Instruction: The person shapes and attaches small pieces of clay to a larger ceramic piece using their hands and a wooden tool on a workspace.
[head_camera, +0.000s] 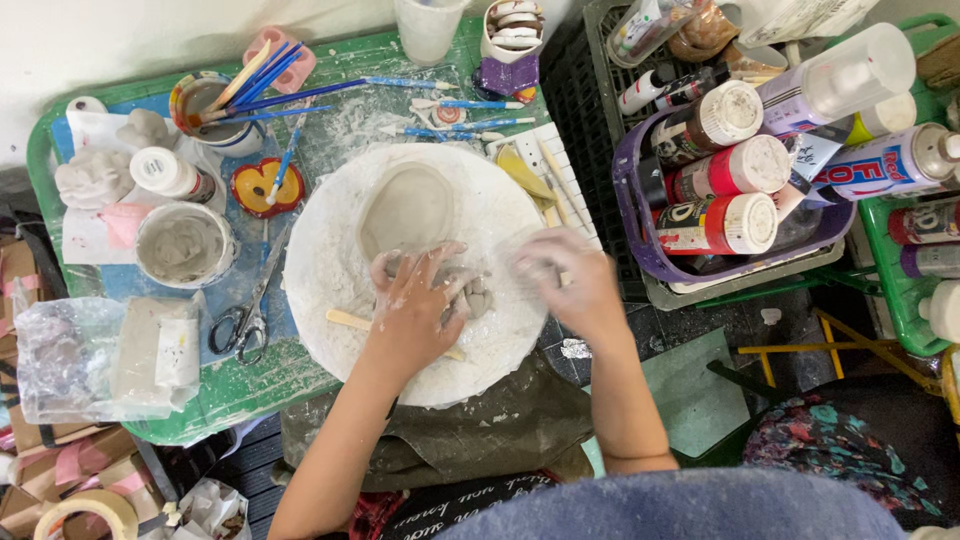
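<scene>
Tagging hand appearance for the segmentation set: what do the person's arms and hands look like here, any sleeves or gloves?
Both arms are bare to the elbow, no sleeves visible, no gloves, watch or rings that I can make out. The left hand and right hand are smeared with pale grey clay and white dust, heaviest on the fingers. The right hand is motion-blurred.

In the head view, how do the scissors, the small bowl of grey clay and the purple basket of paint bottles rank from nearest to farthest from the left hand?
From the left hand:
1. Scissors, just to its left on the green table.
2. Small bowl of grey clay, farther left and up.
3. Purple basket of paint bottles, far across on the right.
</scene>
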